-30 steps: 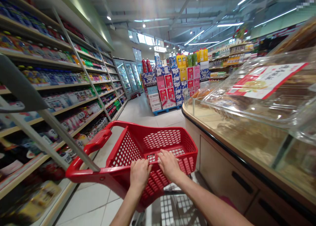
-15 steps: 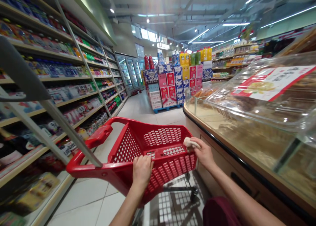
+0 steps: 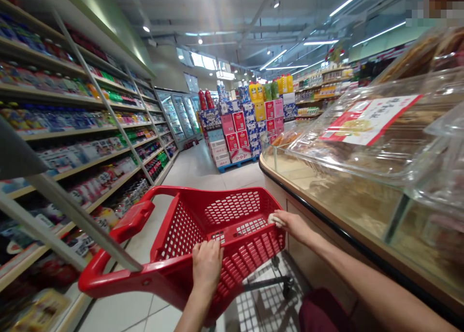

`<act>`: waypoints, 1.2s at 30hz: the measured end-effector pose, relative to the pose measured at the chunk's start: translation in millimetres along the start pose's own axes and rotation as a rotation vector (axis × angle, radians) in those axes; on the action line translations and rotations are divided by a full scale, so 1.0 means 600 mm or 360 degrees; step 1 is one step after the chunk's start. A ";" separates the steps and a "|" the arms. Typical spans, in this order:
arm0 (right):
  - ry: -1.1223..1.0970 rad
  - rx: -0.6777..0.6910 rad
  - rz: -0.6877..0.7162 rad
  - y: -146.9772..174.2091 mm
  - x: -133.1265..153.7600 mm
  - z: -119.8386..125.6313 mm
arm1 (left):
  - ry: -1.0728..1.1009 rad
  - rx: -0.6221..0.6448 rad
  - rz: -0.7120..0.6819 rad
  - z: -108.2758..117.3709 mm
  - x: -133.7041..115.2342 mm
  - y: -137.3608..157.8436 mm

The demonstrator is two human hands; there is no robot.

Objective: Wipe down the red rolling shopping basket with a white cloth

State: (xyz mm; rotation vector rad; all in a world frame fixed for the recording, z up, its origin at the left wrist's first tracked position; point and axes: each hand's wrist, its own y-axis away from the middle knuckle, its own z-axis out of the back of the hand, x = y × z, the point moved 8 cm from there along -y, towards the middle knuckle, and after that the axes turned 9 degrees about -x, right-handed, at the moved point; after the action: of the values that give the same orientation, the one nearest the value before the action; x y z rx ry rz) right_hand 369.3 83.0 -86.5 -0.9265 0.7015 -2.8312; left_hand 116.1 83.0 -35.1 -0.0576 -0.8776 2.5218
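A red plastic shopping cart [image 3: 173, 225] with a perforated basket stands in front of me, its handle toward the left. My left hand [image 3: 207, 263] is closed over the near rim of the basket. At the basket's right corner, my right hand [image 3: 292, 224] grips a crumpled white cloth [image 3: 276, 220] and presses it against the rim. Part of the cloth is hidden under the fingers. The inside of the basket shows only its slotted floor and walls.
Drink shelves [image 3: 119, 124] run along the left. On the right is a glass-edged display counter [image 3: 326, 189] with clear food packs [image 3: 362, 124]. Stacked drink cartons [image 3: 237, 136] stand on a blue pallet ahead. A grey pole [image 3: 85, 221] rises from the cart's left side.
My right hand and the cloth have come down onto the basket's right corner, the fingers flatter over the rim. The left hand keeps its hold. The whole view has shifted slightly.
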 end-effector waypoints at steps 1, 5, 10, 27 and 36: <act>-0.0056 -0.0035 -0.0031 0.003 -0.009 0.007 | 0.0003 -0.0002 0.0002 0.000 0.000 0.000; -0.0113 -0.0411 -0.0094 0.017 -0.030 0.041 | -0.0022 -0.0001 0.0000 -0.003 -0.001 -0.002; 0.0326 -0.0430 -0.0166 0.021 -0.029 0.017 | -0.0040 -0.0015 -0.0006 -0.008 -0.008 -0.007; 0.0091 -0.0521 0.0180 0.045 0.032 -0.041 | -0.0050 -0.0018 0.0033 -0.016 -0.005 -0.014; 0.0211 -0.0511 0.0097 0.029 0.042 -0.046 | -0.0001 0.0030 0.0003 -0.018 -0.015 -0.015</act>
State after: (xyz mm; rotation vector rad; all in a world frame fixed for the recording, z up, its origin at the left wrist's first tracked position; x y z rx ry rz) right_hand 331.5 73.3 -100.4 -0.7407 1.2054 -2.7943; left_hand 129.8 91.9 -39.4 -0.0518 -0.8543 2.5316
